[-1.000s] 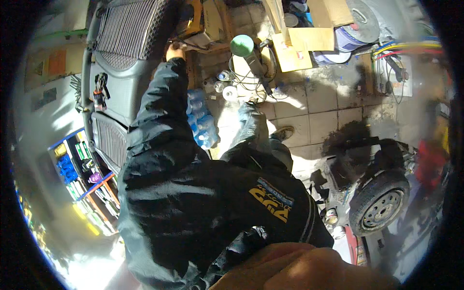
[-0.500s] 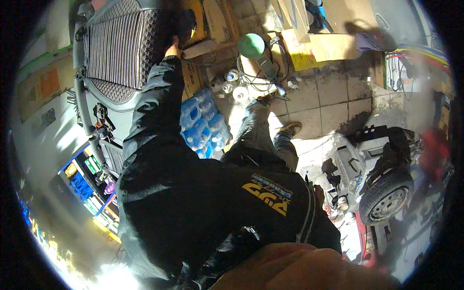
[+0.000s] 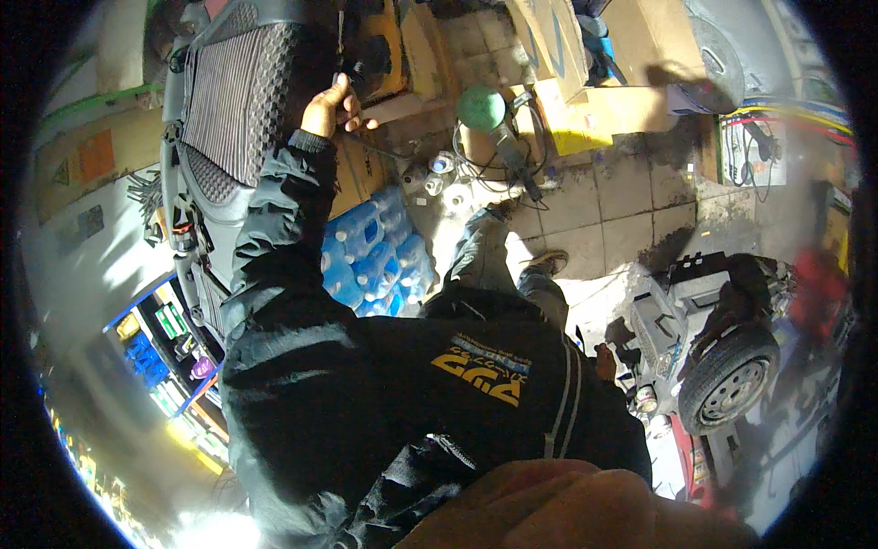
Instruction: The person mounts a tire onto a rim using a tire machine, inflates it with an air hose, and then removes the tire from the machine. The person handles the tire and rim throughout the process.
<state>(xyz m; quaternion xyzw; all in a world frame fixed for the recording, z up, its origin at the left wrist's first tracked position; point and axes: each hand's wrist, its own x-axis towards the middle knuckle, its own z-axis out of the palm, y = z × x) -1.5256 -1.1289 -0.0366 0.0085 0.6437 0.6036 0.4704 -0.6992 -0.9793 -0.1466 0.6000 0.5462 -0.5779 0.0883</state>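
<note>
Relative to the blue bottles [image 3: 380,252], you have: striped seat [image 3: 233,105], upper left; left hand [image 3: 327,112], above, fingers partly apart, grip unclear; tiled floor [image 3: 626,192], right; wheel [image 3: 732,389] and right hand [image 3: 604,362], finger state unclear, lower right.

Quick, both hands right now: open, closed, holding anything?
Left hand: partly open, its raised tip near a thin rod; grip cannot be told.
Right hand: mostly hidden beyond the jacket; cannot be told.

The head camera (a fisheye) looks down past the jacket [image 3: 375,393].
</note>
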